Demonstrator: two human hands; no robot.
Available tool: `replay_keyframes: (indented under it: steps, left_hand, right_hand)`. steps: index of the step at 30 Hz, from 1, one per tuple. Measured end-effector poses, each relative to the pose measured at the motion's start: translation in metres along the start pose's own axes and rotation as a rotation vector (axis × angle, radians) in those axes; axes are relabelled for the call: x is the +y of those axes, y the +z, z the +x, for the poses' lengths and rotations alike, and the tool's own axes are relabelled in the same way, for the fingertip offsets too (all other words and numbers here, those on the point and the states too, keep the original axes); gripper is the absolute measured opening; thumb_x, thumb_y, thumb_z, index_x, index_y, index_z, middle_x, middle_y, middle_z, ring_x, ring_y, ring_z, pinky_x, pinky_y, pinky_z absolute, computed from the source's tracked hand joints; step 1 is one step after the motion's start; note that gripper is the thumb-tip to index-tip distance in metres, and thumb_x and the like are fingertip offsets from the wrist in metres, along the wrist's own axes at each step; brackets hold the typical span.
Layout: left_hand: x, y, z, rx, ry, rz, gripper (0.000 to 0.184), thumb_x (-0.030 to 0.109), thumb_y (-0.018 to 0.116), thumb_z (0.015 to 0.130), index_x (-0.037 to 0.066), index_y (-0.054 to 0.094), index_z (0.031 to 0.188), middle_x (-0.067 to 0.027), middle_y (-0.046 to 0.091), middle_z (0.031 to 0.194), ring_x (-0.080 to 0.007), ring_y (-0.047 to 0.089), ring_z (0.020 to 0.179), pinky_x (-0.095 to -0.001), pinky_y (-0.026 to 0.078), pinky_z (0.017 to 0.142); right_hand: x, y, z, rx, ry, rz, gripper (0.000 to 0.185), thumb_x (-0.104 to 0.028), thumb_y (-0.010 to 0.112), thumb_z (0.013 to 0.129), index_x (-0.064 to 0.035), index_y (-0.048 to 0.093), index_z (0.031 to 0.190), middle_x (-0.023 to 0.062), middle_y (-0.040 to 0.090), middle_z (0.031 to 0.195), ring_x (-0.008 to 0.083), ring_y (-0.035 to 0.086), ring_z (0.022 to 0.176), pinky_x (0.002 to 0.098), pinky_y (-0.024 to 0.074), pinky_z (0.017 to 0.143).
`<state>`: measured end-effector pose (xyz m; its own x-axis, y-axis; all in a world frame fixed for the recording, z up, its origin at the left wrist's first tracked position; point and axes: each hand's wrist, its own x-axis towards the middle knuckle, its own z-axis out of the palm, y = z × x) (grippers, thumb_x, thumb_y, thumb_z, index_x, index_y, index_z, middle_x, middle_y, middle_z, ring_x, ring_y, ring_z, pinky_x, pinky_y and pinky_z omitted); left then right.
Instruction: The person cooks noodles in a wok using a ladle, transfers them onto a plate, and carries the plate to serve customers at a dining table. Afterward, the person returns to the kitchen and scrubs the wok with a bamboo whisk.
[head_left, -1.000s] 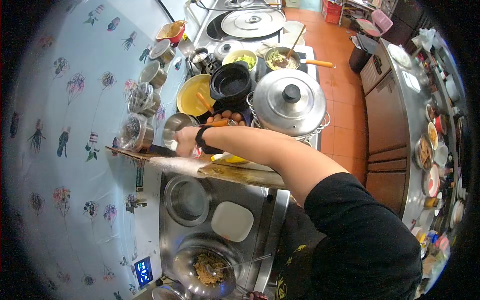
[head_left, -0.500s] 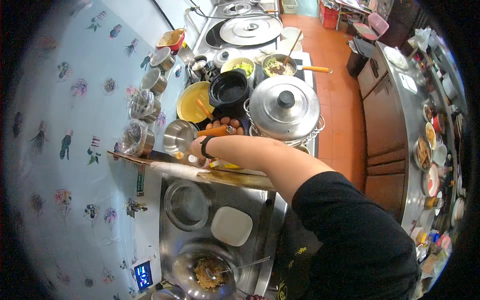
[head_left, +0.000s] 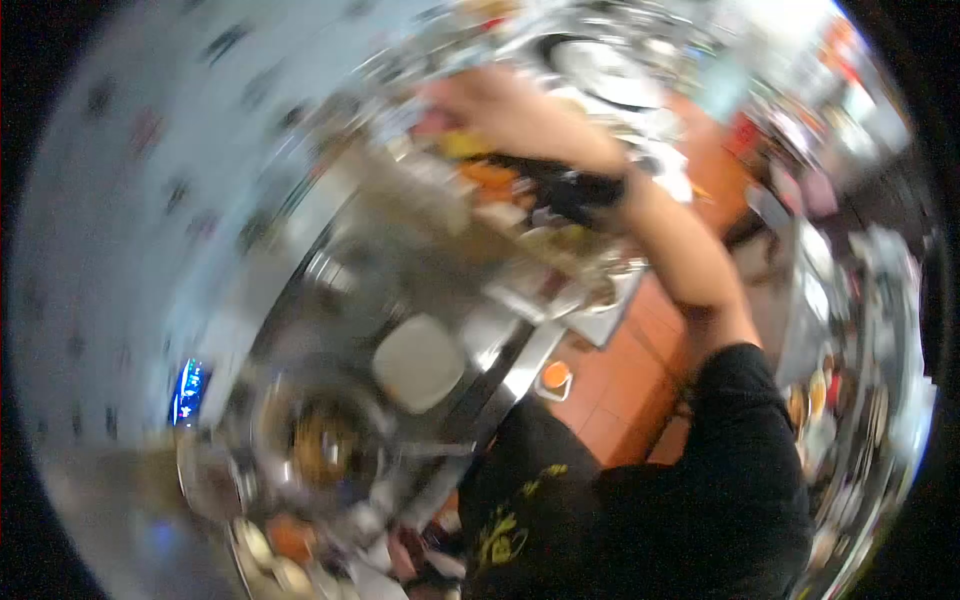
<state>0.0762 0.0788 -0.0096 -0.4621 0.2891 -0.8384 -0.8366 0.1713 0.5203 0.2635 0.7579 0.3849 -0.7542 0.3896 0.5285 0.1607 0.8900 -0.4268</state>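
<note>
My right arm reaches across from the black sleeve, its hand (head_left: 475,100) smeared by motion near the wall side of the counter. Next to the hand shows a blurred yellow thing (head_left: 464,145); whether the fingers hold it cannot be made out. A blurred orange thing (head_left: 490,182) lies below the hand. On the nearer steel counter are a white square plate (head_left: 420,362) and a wok (head_left: 265,425) with brownish food (head_left: 325,445) in it. My left hand cannot be picked out.
A steel worktop (head_left: 375,270) runs along the patterned wall (head_left: 150,220). A lit blue display (head_left: 187,392) is by the wok. Stove and large lid (head_left: 605,72) stand farther off. Behind are the orange tiled floor (head_left: 625,380) and a side counter crowded with bowls (head_left: 820,435).
The whole view has swung and blurred. My right hand, earlier by the steel pan and bottles behind the divider, now appears higher in the view, with the arm extended.
</note>
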Motion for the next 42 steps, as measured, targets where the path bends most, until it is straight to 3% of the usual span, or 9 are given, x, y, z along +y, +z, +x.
replay_keyframes:
  steps: [1, 2, 3, 7, 9, 14, 17, 20, 42]
  left_hand:
    - [0.003, 0.015, -0.014, -0.018, -0.009, -0.065, 0.029, 0.028, 0.055, 0.101, 0.013, 0.052, 0.077, -0.0003, 0.047, 0.063, -0.0143, 0.046, 0.053, -0.0329, 0.042, 0.052]
    - [0.005, 0.023, -0.029, -0.296, 0.100, -0.125, 0.025, 0.026, 0.059, 0.098, 0.013, 0.054, 0.077, -0.0003, 0.051, 0.066, -0.0135, 0.049, 0.058, -0.0303, 0.045, 0.058]
    - [-0.002, -0.026, 0.013, -0.335, -0.097, 0.038, 0.022, 0.023, 0.061, 0.096, 0.012, 0.055, 0.078, -0.0007, 0.052, 0.070, -0.0138, 0.053, 0.064, -0.0284, 0.046, 0.063]
    - [0.011, -0.002, -0.018, -0.065, -0.030, 0.070, 0.018, 0.021, 0.063, 0.095, 0.009, 0.055, 0.083, -0.0024, 0.054, 0.069, -0.0171, 0.057, 0.063, -0.0320, 0.047, 0.061]
    - [0.007, -0.015, -0.007, -0.257, -0.009, -0.090, 0.014, 0.019, 0.066, 0.093, 0.009, 0.056, 0.092, -0.0027, 0.056, 0.071, -0.0185, 0.059, 0.065, -0.0328, 0.049, 0.061]
    - [-0.008, -0.037, 0.024, -0.388, 0.000, -0.155, 0.013, 0.015, 0.068, 0.091, 0.009, 0.057, 0.093, -0.0024, 0.058, 0.073, -0.0191, 0.062, 0.065, -0.0338, 0.051, 0.061]
    - [-0.004, -0.036, 0.013, -0.412, 0.041, -0.139, 0.013, 0.014, 0.068, 0.090, 0.009, 0.057, 0.093, -0.0030, 0.058, 0.072, -0.0187, 0.062, 0.064, -0.0350, 0.053, 0.061]
    - [-0.010, -0.040, 0.023, -0.395, 0.027, -0.147, 0.012, 0.016, 0.066, 0.092, 0.008, 0.057, 0.091, -0.0034, 0.058, 0.072, -0.0189, 0.062, 0.065, -0.0346, 0.052, 0.062]
    - [-0.017, -0.038, 0.022, -0.207, 0.057, -0.154, 0.011, 0.016, 0.066, 0.091, 0.007, 0.061, 0.087, -0.0042, 0.059, 0.071, -0.0184, 0.059, 0.062, -0.0314, 0.048, 0.058]
  right_hand:
    - [-0.062, -0.008, -0.023, -0.176, 0.382, 0.361, 0.025, -0.007, 0.052, 0.098, -0.0001, 0.066, 0.118, 0.0104, 0.071, 0.098, 0.0208, 0.066, 0.086, 0.0326, 0.0530, 0.082]
    - [-0.079, 0.014, -0.058, -0.294, 0.152, 0.336, 0.033, -0.028, 0.046, 0.106, -0.0045, 0.069, 0.107, 0.0092, 0.065, 0.084, 0.0182, 0.058, 0.074, 0.0327, 0.0493, 0.071]
    - [-0.119, 0.035, -0.085, -0.502, 0.287, 0.577, 0.024, -0.015, 0.053, 0.102, -0.0030, 0.070, 0.114, 0.0113, 0.074, 0.111, 0.0208, 0.068, 0.101, 0.0332, 0.0527, 0.089]
    - [-0.178, 0.196, -0.249, -1.084, 0.390, 0.485, 0.049, -0.028, 0.068, 0.096, -0.0110, 0.056, 0.140, 0.0107, 0.061, 0.138, 0.0259, 0.058, 0.126, 0.0360, 0.0488, 0.100]
    - [-0.222, 0.240, -0.350, -0.950, 0.936, 1.142, 0.055, -0.038, 0.059, 0.101, -0.0136, 0.046, 0.148, 0.0116, 0.057, 0.140, 0.0274, 0.054, 0.129, 0.0376, 0.0448, 0.107]
    - [-0.235, 0.308, -0.467, -0.586, 0.003, 0.668, 0.050, -0.036, 0.049, 0.104, -0.0100, 0.045, 0.146, 0.0109, 0.055, 0.141, 0.0268, 0.056, 0.122, 0.0386, 0.0464, 0.104]
    - [-0.216, 0.322, -0.443, -0.724, 0.636, 0.660, 0.044, -0.030, 0.059, 0.098, -0.0058, 0.053, 0.134, 0.0164, 0.061, 0.125, 0.0345, 0.060, 0.110, 0.0411, 0.0500, 0.095]
    - [-0.218, 0.331, -0.352, -0.551, 0.370, -0.187, 0.039, -0.027, 0.062, 0.096, -0.0038, 0.056, 0.127, 0.0210, 0.063, 0.118, 0.0398, 0.062, 0.098, 0.0441, 0.0520, 0.085]
    - [-0.170, 0.439, -0.156, -0.592, 0.071, 0.113, 0.056, -0.015, 0.047, 0.098, -0.0196, 0.039, 0.153, 0.0243, 0.066, 0.077, 0.0400, 0.065, 0.066, 0.0554, 0.0482, 0.063]
